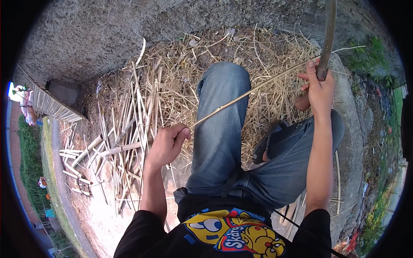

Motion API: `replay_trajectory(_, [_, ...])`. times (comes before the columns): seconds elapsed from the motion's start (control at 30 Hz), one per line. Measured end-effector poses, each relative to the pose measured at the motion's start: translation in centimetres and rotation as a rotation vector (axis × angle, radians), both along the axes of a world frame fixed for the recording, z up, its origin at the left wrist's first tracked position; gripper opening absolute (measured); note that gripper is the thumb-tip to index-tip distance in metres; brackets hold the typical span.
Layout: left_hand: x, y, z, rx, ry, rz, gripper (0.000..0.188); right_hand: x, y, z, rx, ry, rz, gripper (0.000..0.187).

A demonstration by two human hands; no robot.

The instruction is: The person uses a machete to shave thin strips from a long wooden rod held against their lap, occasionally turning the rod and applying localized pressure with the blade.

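Observation:
A long thin bamboo strip (236,101) slants across my raised left knee, rising from left to right. The closed fingers of my left hand (167,145) grip its lower end. My right hand (319,88) is closed round a knife with a long, dark, slightly curved blade (329,34) that points away from me. Below that hand shows the rounded brown butt of the knife's handle (302,102). The strip passes by my right thumb at the blade's base, and a pale end (350,47) sticks out beyond. My fingers hide exactly how strip and blade touch.
Many split bamboo pieces (137,103) lie heaped at the left, with thicker lengths (120,149) among them. Thin shavings (271,103) cover the ground round my legs. A rough grey wall (172,21) runs along the far side. Further left stands a slatted panel (56,104), with people beyond.

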State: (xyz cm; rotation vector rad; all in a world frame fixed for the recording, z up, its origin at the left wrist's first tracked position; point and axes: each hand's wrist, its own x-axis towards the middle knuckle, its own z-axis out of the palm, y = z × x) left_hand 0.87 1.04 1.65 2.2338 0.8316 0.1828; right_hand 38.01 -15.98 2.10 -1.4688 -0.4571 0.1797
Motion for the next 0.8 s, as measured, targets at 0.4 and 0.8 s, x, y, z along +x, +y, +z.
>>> replay_trajectory(0.4, [1.6, -4.2, -2.0, -1.108, -0.341, 0.272, 0.037, -11.2, 1.0, -1.7, -0.697, -0.782, 0.453, 0.064])
replay_trajectory(0.8, [0.9, -7.2, -3.2, -1.281, -0.501, 0.248, 0.032, -11.8, 0.8, -2.2, -0.635, -1.087, 0.689, 0.078])
